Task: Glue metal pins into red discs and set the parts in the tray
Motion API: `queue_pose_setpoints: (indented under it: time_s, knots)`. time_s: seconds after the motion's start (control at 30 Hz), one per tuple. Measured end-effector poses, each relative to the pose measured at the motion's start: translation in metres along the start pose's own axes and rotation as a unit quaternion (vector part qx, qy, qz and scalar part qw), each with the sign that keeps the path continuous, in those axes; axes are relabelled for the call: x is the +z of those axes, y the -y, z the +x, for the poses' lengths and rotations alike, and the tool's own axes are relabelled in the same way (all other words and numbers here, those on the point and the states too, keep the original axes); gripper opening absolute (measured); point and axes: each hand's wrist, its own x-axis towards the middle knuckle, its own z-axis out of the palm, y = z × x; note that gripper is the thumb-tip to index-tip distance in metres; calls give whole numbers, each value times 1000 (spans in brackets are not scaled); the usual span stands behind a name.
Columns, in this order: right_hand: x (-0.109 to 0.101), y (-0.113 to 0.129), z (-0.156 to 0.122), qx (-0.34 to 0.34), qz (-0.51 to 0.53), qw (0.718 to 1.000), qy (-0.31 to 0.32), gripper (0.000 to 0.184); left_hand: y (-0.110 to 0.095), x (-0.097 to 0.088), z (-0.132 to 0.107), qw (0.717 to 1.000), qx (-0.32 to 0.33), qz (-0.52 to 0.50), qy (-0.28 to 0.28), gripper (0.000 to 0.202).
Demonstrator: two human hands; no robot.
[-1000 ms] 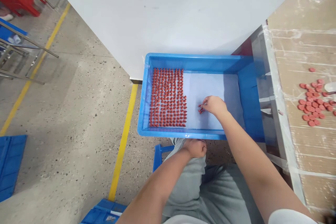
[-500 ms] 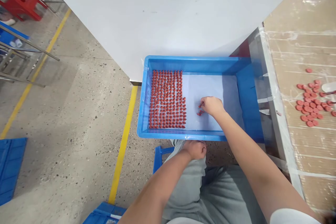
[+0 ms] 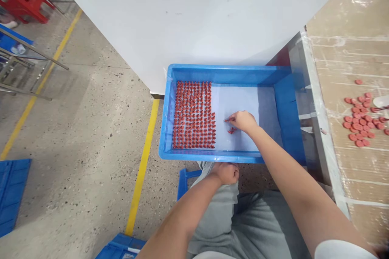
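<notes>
A blue plastic crate [image 3: 282,101] sits on the floor ahead of my knees, lined with a pale sheet. Many small red parts [image 3: 193,114] stand in neat rows on its left side. My right hand [image 3: 243,121] reaches into the crate and pinches one small red part [image 3: 227,120] at its fingertips. A few loose red parts [image 3: 232,130] lie on the sheet just below that hand. My left hand [image 3: 226,172] rests on my left knee in a closed fist, outside the crate's near wall; whether it holds anything is hidden.
A workbench [image 3: 349,68] covered in plastic film stands on the right with a pile of red discs [image 3: 361,123]. A white panel [image 3: 194,16] rises behind the crate. Yellow floor lines [image 3: 141,170], blue crates [image 3: 12,190] and metal frames [image 3: 21,60] lie to the left.
My right hand has shifted slightly left toward the rows, lifting one red part away from the loose few on the sheet. My left hand has stayed on my knee.
</notes>
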Motion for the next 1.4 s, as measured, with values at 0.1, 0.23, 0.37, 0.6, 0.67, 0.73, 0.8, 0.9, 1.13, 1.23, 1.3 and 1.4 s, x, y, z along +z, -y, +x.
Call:
queue_pose_setpoints:
  time_s: [0.1, 0.23, 0.37, 0.6, 0.67, 0.73, 0.8, 0.9, 1.13, 1.23, 1.3, 1.4]
  knots:
    - [9, -2, 7, 1, 42, 999, -7, 25, 1, 1, 0, 1000, 3, -2, -1, 28]
    - [16, -5, 10, 13, 66, 998, -20, 28, 0, 1, 0, 1000, -3, -1, -1, 28]
    - [16, -9, 5, 28, 70, 997, -29, 28, -1, -2, 0, 1000, -7, 1, 6, 28]
    - [16, -8, 0, 28, 94, 994, -40, 26, -6, -10, -2, 1000, -17, 6, 23, 31]
    - [16, -7, 0, 30, 102, 993, -45, 27, -7, -12, -3, 999, -22, 8, 27, 31]
    - [16, -5, 0, 30, 108, 993, -48, 28, -8, -14, -3, 999, -27, 9, 28, 30]
    - [16, -3, 2, 32, 110, 992, -54, 27, -9, -15, -3, 999, -31, 10, 27, 29]
    - [15, 3, 7, 37, 108, 991, -65, 26, -10, -16, -4, 999, -33, 13, 27, 30]
    - [9, 26, 32, 25, 106, 991, -73, 44, -9, -17, -3, 999, -34, 19, 33, 33]
    - [6, 36, 38, 15, 100, 992, -73, 46, -9, -17, -2, 999, -36, 22, 35, 34]
    - [5, 42, 41, 7, 98, 993, -72, 47, -9, -17, -2, 998, -38, 23, 37, 34]
    - [4, 48, 44, -2, 96, 993, -72, 48, -10, -18, -2, 998, -39, 25, 40, 36]
